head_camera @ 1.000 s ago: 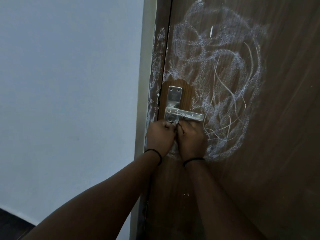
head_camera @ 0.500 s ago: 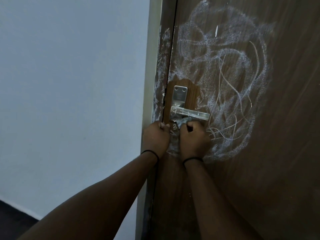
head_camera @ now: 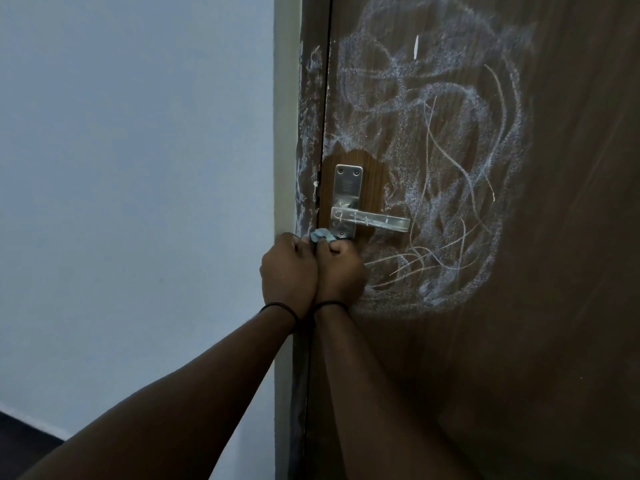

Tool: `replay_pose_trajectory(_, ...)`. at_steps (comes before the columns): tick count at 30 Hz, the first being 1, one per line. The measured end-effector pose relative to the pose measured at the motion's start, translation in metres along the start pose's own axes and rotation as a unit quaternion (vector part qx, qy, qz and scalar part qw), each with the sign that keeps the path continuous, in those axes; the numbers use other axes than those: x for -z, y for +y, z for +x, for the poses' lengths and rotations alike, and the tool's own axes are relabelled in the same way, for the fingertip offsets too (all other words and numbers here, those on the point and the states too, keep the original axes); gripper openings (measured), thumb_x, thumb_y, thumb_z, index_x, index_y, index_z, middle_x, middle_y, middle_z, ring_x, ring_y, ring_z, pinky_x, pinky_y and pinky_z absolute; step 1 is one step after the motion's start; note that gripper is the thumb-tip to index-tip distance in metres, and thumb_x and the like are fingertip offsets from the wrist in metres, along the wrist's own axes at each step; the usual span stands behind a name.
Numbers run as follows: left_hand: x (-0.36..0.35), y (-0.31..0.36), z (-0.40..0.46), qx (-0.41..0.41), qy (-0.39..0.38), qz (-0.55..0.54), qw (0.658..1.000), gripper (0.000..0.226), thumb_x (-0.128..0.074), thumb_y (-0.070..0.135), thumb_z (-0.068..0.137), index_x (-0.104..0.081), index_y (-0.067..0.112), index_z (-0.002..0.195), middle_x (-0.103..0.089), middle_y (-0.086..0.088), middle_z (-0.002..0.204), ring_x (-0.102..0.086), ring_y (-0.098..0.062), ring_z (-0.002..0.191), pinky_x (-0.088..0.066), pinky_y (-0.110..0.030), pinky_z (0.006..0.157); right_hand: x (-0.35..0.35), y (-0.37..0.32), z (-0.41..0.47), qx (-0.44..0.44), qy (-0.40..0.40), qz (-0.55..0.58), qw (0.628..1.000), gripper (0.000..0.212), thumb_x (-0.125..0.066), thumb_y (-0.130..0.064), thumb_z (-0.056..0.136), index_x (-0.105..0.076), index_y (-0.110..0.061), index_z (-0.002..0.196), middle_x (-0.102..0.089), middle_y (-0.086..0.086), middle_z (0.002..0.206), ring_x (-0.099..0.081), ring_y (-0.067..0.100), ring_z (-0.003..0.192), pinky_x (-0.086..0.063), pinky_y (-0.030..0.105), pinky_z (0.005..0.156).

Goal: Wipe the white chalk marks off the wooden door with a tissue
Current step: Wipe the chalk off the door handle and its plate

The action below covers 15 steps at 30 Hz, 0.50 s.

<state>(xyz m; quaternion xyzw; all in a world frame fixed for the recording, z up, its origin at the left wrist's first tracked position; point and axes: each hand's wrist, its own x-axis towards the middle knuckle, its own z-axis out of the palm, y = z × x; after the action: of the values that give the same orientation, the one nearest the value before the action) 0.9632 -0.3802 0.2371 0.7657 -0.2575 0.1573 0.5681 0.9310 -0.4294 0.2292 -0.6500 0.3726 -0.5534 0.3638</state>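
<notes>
The brown wooden door [head_camera: 554, 237] carries a big swirl of white chalk marks [head_camera: 460, 161] to the right of and above its metal handle [head_camera: 372, 218]. A cleaner patch of wood surrounds the handle plate. My left hand [head_camera: 289, 273] and my right hand [head_camera: 341, 271] are pressed side by side just below the handle, both curled around a crumpled pale tissue [head_camera: 321, 234] that pokes out above the knuckles. Each wrist has a thin black band.
The door frame [head_camera: 310, 133], also smeared with chalk, runs down beside the door's left edge. A plain pale wall [head_camera: 138, 168] fills the left half. A dark strip of floor [head_camera: 24, 441] shows at the bottom left.
Both hands have closed together, and the tissue now sticks out between them at the door's left edge, below the handle plate. The camera has shifted slightly.
</notes>
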Motion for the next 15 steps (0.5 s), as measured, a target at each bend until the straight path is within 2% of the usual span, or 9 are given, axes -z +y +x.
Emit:
replay_pose_trajectory(2,0.001,0.001,0.001,0.006,-0.007,0.003,1.000,0.020,-0.049,0.025,0.097,-0.055,0.016,0.079,-0.050,0.009,0.068,-0.046,-0.007,0.062,-0.029,-0.018,0.050,0.005,0.004,0.001,-0.005,0.013,0.006,1.000,0.020,-0.066,-0.034,0.090,-0.068,-0.016,0.081,-0.070,0.004,0.078,-0.063,0.024,0.072,-0.046,0.031,0.060)
replay_pose_trajectory(5,-0.001,0.002,0.001,0.016,-0.013,-0.001,1.000,0.023,-0.049,0.023,0.095,-0.053,0.017,0.074,-0.053,0.005,0.069,-0.047,-0.015,0.064,-0.031,-0.027,0.053,0.022,0.014,0.007,-0.020,0.062,0.010,0.998,0.015,-0.065,-0.030,0.089,-0.065,-0.019,0.079,-0.069,0.001,0.076,-0.063,0.023,0.072,-0.049,0.032,0.062)
replay_pose_trajectory(8,-0.004,0.006,0.000,0.013,-0.028,-0.009,0.999,0.026,-0.049,0.025,0.096,-0.054,0.016,0.072,-0.055,0.002,0.069,-0.050,-0.017,0.066,-0.033,-0.027,0.056,0.039,0.018,0.017,-0.002,0.108,0.029,0.994,0.020,-0.066,-0.025,0.089,-0.056,-0.023,0.073,-0.057,-0.009,0.064,-0.056,0.013,0.060,-0.046,0.030,0.059)
replay_pose_trajectory(10,-0.006,0.008,-0.001,0.005,-0.037,-0.017,0.999,0.024,-0.050,0.027,0.097,-0.057,0.016,0.076,-0.057,0.003,0.072,-0.052,-0.017,0.068,-0.035,-0.027,0.061,0.047,0.016,0.021,0.039,0.099,0.027,0.994,0.021,-0.066,-0.023,0.088,-0.054,-0.023,0.071,-0.055,-0.010,0.063,-0.052,0.008,0.058,-0.043,0.029,0.058)
replay_pose_trajectory(13,-0.007,0.012,-0.003,0.000,-0.037,-0.028,0.999,0.020,-0.052,0.028,0.097,-0.056,0.022,0.079,-0.055,0.007,0.074,-0.052,-0.014,0.071,-0.034,-0.025,0.063,0.048,0.010,0.020,0.123,0.049,-0.011,0.991,0.021,-0.067,-0.027,0.085,-0.056,-0.021,0.068,-0.059,-0.003,0.070,-0.054,0.015,0.064,-0.045,0.030,0.059)
replay_pose_trajectory(15,-0.005,0.014,-0.003,0.000,-0.032,-0.039,0.999,0.018,-0.051,0.027,0.097,-0.059,0.024,0.081,-0.057,0.008,0.077,-0.052,-0.012,0.072,-0.034,-0.024,0.062,0.044,0.005,0.022,0.133,0.022,-0.038,0.990,0.021,-0.067,-0.031,0.086,-0.061,-0.020,0.070,-0.062,-0.002,0.072,-0.056,0.017,0.067,-0.046,0.031,0.061)
